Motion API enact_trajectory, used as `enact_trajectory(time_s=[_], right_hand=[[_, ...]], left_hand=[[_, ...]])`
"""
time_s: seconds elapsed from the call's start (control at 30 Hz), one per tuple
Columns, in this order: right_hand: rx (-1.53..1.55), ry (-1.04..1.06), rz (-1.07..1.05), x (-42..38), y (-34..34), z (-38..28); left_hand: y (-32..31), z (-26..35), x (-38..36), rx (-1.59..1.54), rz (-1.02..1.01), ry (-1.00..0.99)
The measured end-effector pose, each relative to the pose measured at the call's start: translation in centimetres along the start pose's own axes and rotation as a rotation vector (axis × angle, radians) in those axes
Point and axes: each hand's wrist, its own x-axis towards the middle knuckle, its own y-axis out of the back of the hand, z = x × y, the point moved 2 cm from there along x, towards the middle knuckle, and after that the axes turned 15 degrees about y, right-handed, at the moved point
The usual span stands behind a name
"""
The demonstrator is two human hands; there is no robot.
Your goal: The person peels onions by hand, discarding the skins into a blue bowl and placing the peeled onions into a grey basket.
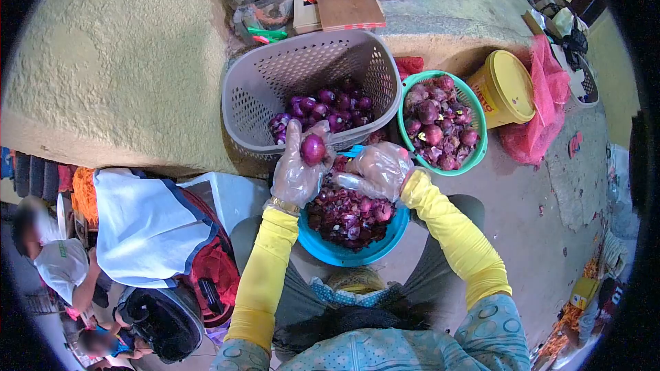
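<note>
My left hand (pixel 298 173), in a clear plastic glove, holds a purple onion (pixel 313 150) against its fingers, near the front rim of the grey basket (pixel 254 89). Inside that basket lie several shiny purple onions (pixel 330 106). My right hand (pixel 377 170), also gloved, is just right of the left one, over the blue basin (pixel 350 258); its fingers are curled and point left, and what they hold, if anything, is hidden. Onion skins and pieces (pixel 347 216) fill the basin. To the right, a green basket (pixel 480 144) contains onions with dull, loose skins (pixel 436 120).
A yellow bucket (pixel 505 89) with a lid and a pink mesh bag (pixel 540 110) stand right of the green basket. Boards (pixel 347 3) lie on the ledge behind. At left are a white cloth (pixel 148 227), a black bag (pixel 158 319) and other people (pixel 65 261).
</note>
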Motion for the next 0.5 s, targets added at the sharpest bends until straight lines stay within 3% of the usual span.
enact_trajectory(time_s=[0.17, 0.43, 0.5], right_hand=[[0.062, -0.017, 0.012, -0.4, 1.4, -0.5], [0.126, -0.044, 0.082, -0.5, 1.3, -0.2], [0.108, -0.029, 0.29, -0.3, 0.5, 0.4]], left_hand=[[0.2, -0.2, 0.6, -0.109, -0.13, 0.091], [-0.2, -0.7, 0.1, -0.105, 0.054, -0.019], [-0.1, -0.8, 0.1, -0.1, -0.024, 0.025]])
